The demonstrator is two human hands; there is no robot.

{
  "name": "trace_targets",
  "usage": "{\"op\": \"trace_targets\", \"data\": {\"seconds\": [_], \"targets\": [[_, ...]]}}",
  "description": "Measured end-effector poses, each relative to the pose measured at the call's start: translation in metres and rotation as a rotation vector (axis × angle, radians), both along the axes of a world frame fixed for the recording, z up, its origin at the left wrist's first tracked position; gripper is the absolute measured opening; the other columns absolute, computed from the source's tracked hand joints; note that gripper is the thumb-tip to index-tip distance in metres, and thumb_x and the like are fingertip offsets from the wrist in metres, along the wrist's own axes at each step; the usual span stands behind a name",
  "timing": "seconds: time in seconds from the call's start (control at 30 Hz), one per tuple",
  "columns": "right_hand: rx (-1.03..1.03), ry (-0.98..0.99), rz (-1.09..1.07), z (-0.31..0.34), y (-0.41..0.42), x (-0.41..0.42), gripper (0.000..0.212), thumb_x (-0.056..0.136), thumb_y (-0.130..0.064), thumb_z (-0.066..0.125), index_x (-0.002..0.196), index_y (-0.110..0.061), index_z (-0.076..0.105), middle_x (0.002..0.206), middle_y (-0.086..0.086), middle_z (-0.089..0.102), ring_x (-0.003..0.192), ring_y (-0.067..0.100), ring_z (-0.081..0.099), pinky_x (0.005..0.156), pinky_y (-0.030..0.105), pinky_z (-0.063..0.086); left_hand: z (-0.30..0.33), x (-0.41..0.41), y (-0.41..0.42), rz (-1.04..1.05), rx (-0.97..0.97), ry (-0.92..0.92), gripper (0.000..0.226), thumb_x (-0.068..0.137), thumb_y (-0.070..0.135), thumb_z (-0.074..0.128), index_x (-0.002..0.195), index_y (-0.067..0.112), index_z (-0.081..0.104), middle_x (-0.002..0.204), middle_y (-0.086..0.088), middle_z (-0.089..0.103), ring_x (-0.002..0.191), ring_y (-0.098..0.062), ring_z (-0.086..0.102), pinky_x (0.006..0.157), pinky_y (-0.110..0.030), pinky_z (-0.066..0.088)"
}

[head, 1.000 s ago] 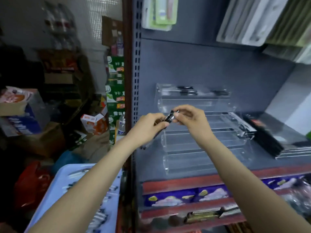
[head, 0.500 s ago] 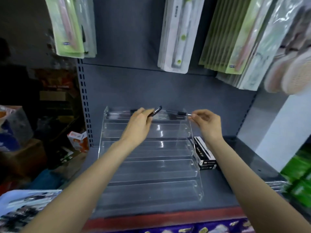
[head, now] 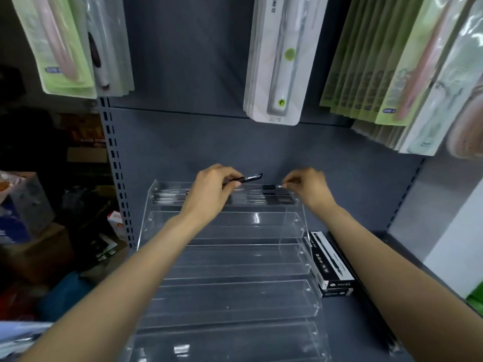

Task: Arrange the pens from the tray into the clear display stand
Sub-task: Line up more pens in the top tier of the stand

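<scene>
Head view looks down your two forearms to a clear display stand [head: 230, 270] that fills the centre and lower part of the frame, standing on a grey shelf [head: 347, 325]. Your left hand [head: 211, 190], just left of centre and above the middle, has its fingers curled round a black pen [head: 248, 178]; the capped end with its clip sticks out to the right, tilted slightly upward, above the stand's top tier. Your right hand [head: 308, 188], right of centre at the same height, pinches the silver tip of a second pen [head: 270, 187] between thumb and fingertips; that pen lies roughly level over the right half of the top tier (whether it already touches the trough, you cannot tell). The two hands are apart, with the pen ends between them. More pens [head: 172, 197] already lie lengthwise in the top tier, toward its left end, and dark pen parts show at its right end too. The four lower tiers hold nothing you can make out. Just beside the stand's right wall, at right of centre, a black-and-white pen box [head: 332, 265] lies on the shelf. A pale blue tray [head: 18, 335] shows only as a blurred corner at the lower left. Packaged goods [head: 277, 61] hang across the top of the frame.
</scene>
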State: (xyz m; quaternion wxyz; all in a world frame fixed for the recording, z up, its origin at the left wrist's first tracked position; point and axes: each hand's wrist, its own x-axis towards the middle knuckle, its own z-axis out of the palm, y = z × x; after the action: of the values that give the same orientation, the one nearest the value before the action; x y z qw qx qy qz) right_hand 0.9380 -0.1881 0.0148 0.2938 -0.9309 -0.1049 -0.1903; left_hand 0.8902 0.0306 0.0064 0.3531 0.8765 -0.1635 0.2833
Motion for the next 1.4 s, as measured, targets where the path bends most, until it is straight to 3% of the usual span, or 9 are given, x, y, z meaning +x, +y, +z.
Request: {"op": "trace_targets", "data": {"seconds": [0.13,0.33,0.43,0.6,0.7,0.87,1.0,1.2,1.4], "targets": [[-0.227,0.021,-0.004,0.002,-0.004,0.011,0.009,0.086,-0.009,0.064,0.089,-0.005,0.071,0.098,0.011,0.067,0.090,0.027,0.063,0.082,0.033,0.050,0.004,0.011,-0.005,0.011,0.053,0.022,0.019,0.088,0.014,0.062,0.105,0.016,0.069,0.090,0.005,0.056,0.083,-0.008,0.054,0.082,-0.019,0.042],[-0.433,0.039,-0.042,-0.001,-0.001,0.018,0.012,0.088,-0.008,0.059,0.094,-0.005,0.068,0.105,0.012,0.059,0.091,0.032,0.060,0.075,0.033,0.048,0.004,0.024,-0.016,-0.020,0.102,0.082,0.023,0.088,0.005,0.059,0.108,0.013,0.069,0.095,0.003,0.056,0.088,-0.007,0.054,0.086,-0.015,0.039],[-0.272,0.010,-0.010,-0.001,-0.009,0.017,0.012,0.086,-0.009,0.061,0.094,-0.007,0.070,0.102,0.011,0.064,0.093,0.028,0.061,0.081,0.031,0.049,0.003,0.025,-0.024,-0.027,0.063,0.128,0.015,0.087,0.005,0.061,0.099,0.012,0.068,0.092,0.003,0.063,0.087,-0.008,0.058,0.082,-0.015,0.044],[0.250,0.055,0.218,0.004,-0.023,0.001,0.027,0.081,-0.015,0.071,0.108,-0.019,0.067,0.094,-0.002,0.067,0.085,0.008,0.062,0.074,0.005,0.044,0.009,0.028,-0.045,-0.079,0.050,0.156,0.009,0.086,0.007,0.063,0.092,0.012,0.068,0.087,0.000,0.066,0.083,-0.011,0.061,0.076,-0.014,0.045],[0.242,0.044,0.290,0.004,-0.027,-0.001,0.015,0.081,-0.014,0.070,0.096,-0.017,0.072,0.085,-0.007,0.069,0.078,-0.005,0.062,0.074,0.004,0.044,0.012,0.027,-0.058,-0.093,0.045,0.155,0.008,0.086,0.008,0.064,0.091,0.013,0.068,0.083,0.001,0.066,0.081,-0.012,0.061,0.076,-0.015,0.045],[0.208,0.003,0.196,0.002,-0.028,0.000,0.009,0.079,-0.007,0.071,0.088,-0.007,0.074,0.082,-0.002,0.068,0.070,0.000,0.057,0.067,-0.002,0.039,0.005,0.034,-0.043,0.006,0.177,0.210,0.011,0.084,0.008,0.064,0.088,0.018,0.069,0.081,0.005,0.066,0.086,-0.016,0.064,0.083,-0.034,0.052],[0.141,0.023,0.136,-0.005,-0.027,0.003,0.008,0.081,-0.006,0.070,0.088,-0.005,0.073,0.083,0.000,0.066,0.075,0.006,0.057,0.065,-0.006,0.035,0.005,0.035,-0.022,0.137,0.295,0.261,0.011,0.085,0.013,0.063,0.088,0.022,0.070,0.085,0.005,0.067,0.085,-0.020,0.064,0.079,-0.036,0.053],[-0.081,0.049,0.081,-0.004,-0.019,0.011,0.008,0.082,-0.011,0.069,0.087,-0.013,0.074,0.073,-0.011,0.056,0.080,0.013,0.056,0.074,0.024,0.045,0.012,0.044,-0.020,0.104,0.335,0.327,0.018,0.082,0.002,0.064,0.091,0.014,0.073,0.092,-0.005,0.072,0.084,-0.021,0.067,0.084,-0.035,0.054],[-0.260,0.071,0.007,0.002,-0.010,0.013,0.009,0.084,-0.014,0.066,0.089,-0.016,0.073,0.096,0.003,0.068,0.088,0.022,0.063,0.075,0.028,0.050,0.014,0.047,-0.020,0.109,0.404,0.306,0.022,0.081,0.000,0.061,0.090,0.016,0.074,0.097,-0.008,0.070,0.086,-0.027,0.066,0.079,-0.038,0.056]]}}
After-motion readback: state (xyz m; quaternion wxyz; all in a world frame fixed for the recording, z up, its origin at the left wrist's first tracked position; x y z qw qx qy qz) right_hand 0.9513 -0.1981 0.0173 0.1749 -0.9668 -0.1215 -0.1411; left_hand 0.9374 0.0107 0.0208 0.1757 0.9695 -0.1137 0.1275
